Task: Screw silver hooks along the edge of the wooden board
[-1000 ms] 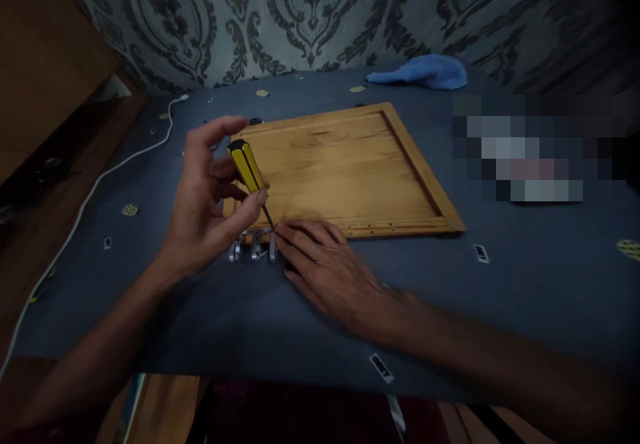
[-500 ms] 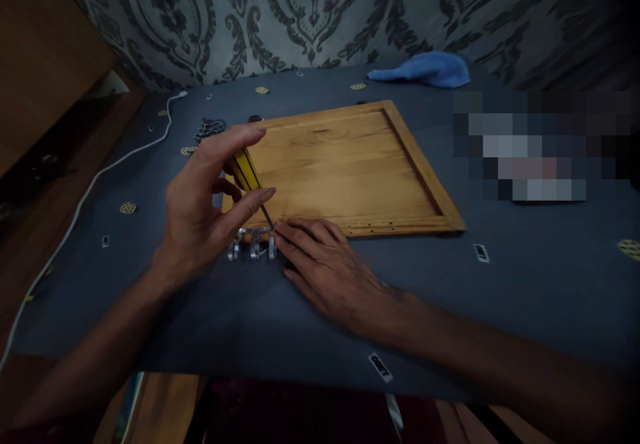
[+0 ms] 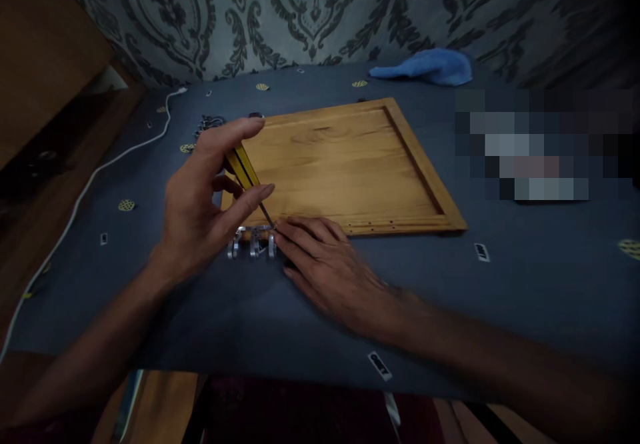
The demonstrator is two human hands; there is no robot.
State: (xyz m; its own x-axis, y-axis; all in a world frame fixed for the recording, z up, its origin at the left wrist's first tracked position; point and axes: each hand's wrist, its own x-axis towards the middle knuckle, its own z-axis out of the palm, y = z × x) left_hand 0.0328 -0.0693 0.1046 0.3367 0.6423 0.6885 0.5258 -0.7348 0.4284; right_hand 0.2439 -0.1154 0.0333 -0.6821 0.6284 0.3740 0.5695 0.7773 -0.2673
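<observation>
My left hand [image 3: 203,197] is closed loosely round the yellow and black handle of a screwdriver [image 3: 245,168], thumb on the near side. The tool leans, its thin shaft running down to a row of metal hooks [image 3: 254,243] on the near edge of a framed wooden board [image 3: 345,164]. Beside the screwdriver's tip lies my right hand [image 3: 325,264], fingers stretched out flat along that edge. Its fingertips touch the end of the hook piece, and they cover part of the rim. Several small dark holes show in the rim to the right.
Behind my left hand sits a heap of small dark metal pieces [image 3: 209,124]. A blue cloth [image 3: 430,67] lies near the patterned wall [image 3: 315,11]. A white cable [image 3: 107,164] runs down the left side of the dark tablecloth [image 3: 430,277]. The right side holds a blurred-out patch.
The screwdriver's handle has turned a little in my left hand and tips slightly further left. My right hand stays in place on the board's edge.
</observation>
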